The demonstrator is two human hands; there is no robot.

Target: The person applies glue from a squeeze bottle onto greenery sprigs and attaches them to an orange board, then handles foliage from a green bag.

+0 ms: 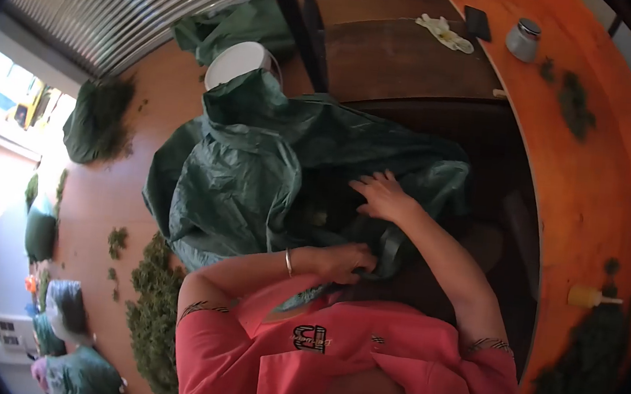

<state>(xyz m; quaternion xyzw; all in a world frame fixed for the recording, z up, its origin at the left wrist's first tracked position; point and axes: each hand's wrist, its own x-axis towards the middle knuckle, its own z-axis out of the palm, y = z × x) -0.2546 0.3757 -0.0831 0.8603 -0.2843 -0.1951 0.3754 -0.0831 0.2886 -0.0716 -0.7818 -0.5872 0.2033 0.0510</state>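
Observation:
A large dark green plastic bag [236, 181] lies crumpled across my lap and in front of me, its dark opening facing me. My left hand [347, 262], with a bracelet at the wrist, is curled closed on the near edge of the bag. My right hand [386, 197] is over the bag's opening with its fingers spread and nothing in them. The inside of the bag is too dark to make out.
An orange bench [562, 192] on the right bears a jar [523, 40], a yellow bottle [584, 296] and green sprigs. A glove [446, 34] lies on a brown board ahead. A white bucket [239, 64] stands behind the bag. Greenery [156, 319] heaps on the left floor.

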